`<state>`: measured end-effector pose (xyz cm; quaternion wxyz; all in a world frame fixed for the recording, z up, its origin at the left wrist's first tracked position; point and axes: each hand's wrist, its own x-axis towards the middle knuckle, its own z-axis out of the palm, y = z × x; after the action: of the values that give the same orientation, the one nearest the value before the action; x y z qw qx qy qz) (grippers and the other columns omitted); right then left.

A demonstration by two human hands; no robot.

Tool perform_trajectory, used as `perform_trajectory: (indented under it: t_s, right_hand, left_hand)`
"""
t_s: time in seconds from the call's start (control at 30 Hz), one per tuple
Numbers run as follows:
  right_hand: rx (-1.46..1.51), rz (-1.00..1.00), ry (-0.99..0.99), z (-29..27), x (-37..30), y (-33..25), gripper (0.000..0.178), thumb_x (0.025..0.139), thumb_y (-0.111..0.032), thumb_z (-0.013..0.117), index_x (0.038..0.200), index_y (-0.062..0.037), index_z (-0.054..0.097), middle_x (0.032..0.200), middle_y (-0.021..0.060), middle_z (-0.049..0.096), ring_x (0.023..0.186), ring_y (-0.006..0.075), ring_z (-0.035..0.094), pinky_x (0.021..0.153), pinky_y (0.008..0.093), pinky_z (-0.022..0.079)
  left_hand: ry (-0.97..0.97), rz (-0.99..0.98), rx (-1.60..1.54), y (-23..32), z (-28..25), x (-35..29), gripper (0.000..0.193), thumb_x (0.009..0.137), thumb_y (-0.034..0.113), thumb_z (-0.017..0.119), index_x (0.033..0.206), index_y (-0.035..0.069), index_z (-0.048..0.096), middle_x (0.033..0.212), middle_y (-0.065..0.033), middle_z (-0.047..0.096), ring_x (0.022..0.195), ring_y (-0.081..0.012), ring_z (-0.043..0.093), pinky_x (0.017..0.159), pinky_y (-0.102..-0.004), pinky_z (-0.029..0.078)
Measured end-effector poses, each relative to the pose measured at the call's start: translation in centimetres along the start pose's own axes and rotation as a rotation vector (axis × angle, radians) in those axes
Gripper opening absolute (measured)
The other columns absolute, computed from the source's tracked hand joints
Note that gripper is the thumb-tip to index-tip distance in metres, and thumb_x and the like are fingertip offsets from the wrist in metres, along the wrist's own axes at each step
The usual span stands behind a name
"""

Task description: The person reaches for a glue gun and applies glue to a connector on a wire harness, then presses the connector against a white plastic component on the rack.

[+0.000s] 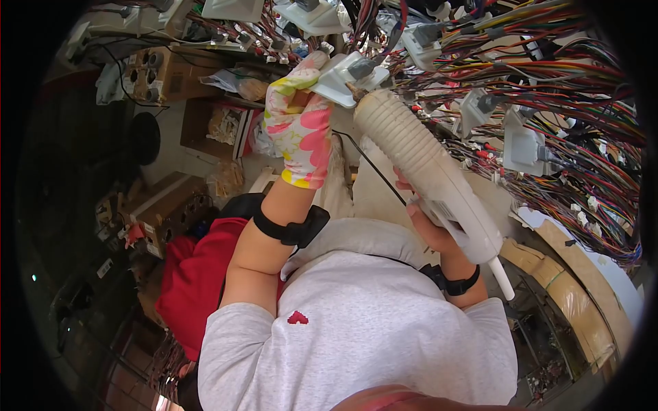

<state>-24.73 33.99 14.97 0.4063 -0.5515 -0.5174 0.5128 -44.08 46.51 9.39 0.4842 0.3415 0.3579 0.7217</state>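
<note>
My left hand [302,127], in a flowered fabric glove, is closed on the edge of a white plastic holder [334,88]. A grey connector [360,66] with wires sits in that holder. My bare right hand [433,229] is wrapped round the handle of a white hot glue gun [439,171], which partly hides the fingers. The gun's nozzle [354,90] is right by the holder and connector; whether it touches them I cannot tell. From the gun's back end a white glue stick [502,279] sticks out.
Bundles of coloured wires [541,75] fill the far and right side, with more white holders [524,147] among them. A black cord [373,164] runs below the gun. Cardboard boxes [181,72] stand at the left, flattened cardboard [562,288] at the right.
</note>
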Motion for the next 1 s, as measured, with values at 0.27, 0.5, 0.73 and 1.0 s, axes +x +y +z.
perform_trajectory:
  t_s: [0.27, 0.5, 0.73, 1.0]
  right_hand:
    - [-0.003, -0.036, -0.002, 0.0, -0.1, 0.5, 0.031, 0.068, -0.001, 0.065, 0.099, 0.0005, 0.059, 0.086, 0.0106, 0.061, 0.076, 0.0202, 0.060, 0.068, 0.0290, 0.048]
    - [-0.222, -0.101, -0.190, -1.5, -1.2, 1.6, 0.054, 0.081, 0.004, 0.053, 0.133, 0.0006, 0.037, 0.123, 0.0193, 0.054, 0.116, 0.0297, 0.052, 0.092, 0.0424, 0.047]
    - [0.251, -0.059, -0.065, 0.1, -0.5, 0.5, 0.053, 0.082, 0.004, 0.053, 0.133, 0.0003, 0.038, 0.122, 0.0191, 0.054, 0.116, 0.0294, 0.052, 0.091, 0.0417, 0.048]
    - [-0.104, -0.022, -0.155, -1.1, -1.0, 1.0, 0.049, 0.081, 0.005, 0.052, 0.129, 0.0010, 0.043, 0.121, 0.0184, 0.055, 0.114, 0.0289, 0.053, 0.090, 0.0411, 0.048]
  left_hand:
    - [0.053, -0.040, 0.029, 0.8, 0.5, -0.1, 0.026, 0.078, -0.007, 0.061, 0.102, 0.000, 0.055, 0.117, -0.0196, 0.058, 0.106, -0.0251, 0.058, 0.093, -0.0358, 0.046]
    - [0.041, -0.008, 0.052, 1.1, 0.6, 0.2, 0.026, 0.078, -0.007, 0.062, 0.103, 0.000, 0.053, 0.118, -0.0199, 0.057, 0.106, -0.0243, 0.058, 0.091, -0.0344, 0.047]
    - [0.004, 0.000, 0.126, 0.8, 0.3, 0.1, 0.026, 0.080, -0.006, 0.058, 0.105, -0.001, 0.053, 0.117, -0.0190, 0.056, 0.103, -0.0226, 0.058, 0.092, -0.0334, 0.047]
    - [0.007, -0.080, 0.061, -0.3, -0.7, -0.1, 0.024, 0.081, -0.004, 0.059, 0.104, -0.001, 0.054, 0.112, -0.0157, 0.060, 0.097, -0.0191, 0.060, 0.087, -0.0306, 0.048]
